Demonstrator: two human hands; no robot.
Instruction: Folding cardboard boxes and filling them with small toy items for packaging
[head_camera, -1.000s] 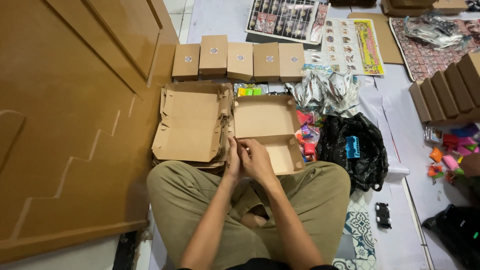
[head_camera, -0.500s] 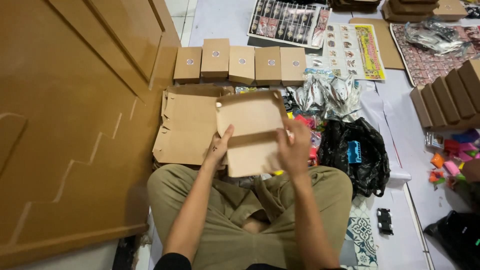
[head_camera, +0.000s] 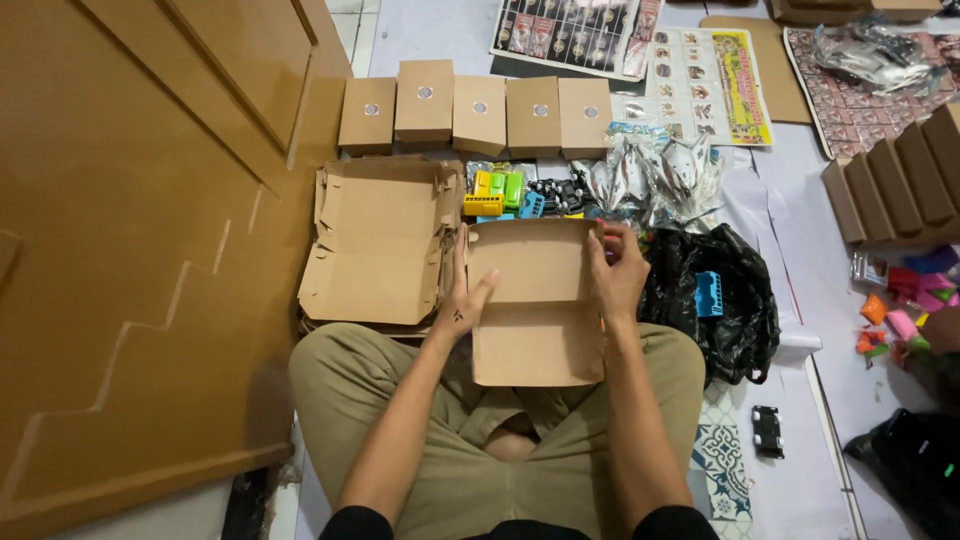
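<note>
— Cardboard box (head_camera: 535, 305), where is it?
— Over the lap of the seated person, flat brown face up, held between both hands.
— How do the hands sit?
— Left hand (head_camera: 467, 300) lies along its left edge, fingers clamped on that side, thumb across the face. Right hand (head_camera: 618, 272) grips the upper right edge, fingers curled over it.
— What's around?
— Just left, a stack of unfolded box blanks (head_camera: 378, 245) on the floor. Beyond it, a row of five closed small boxes (head_camera: 478, 112). Between row and held box lie small coloured plastic toys (head_camera: 497, 190) and clear wrappers (head_camera: 655, 175). A black plastic bag (head_camera: 715, 300) sits just right of the right hand.
</note>
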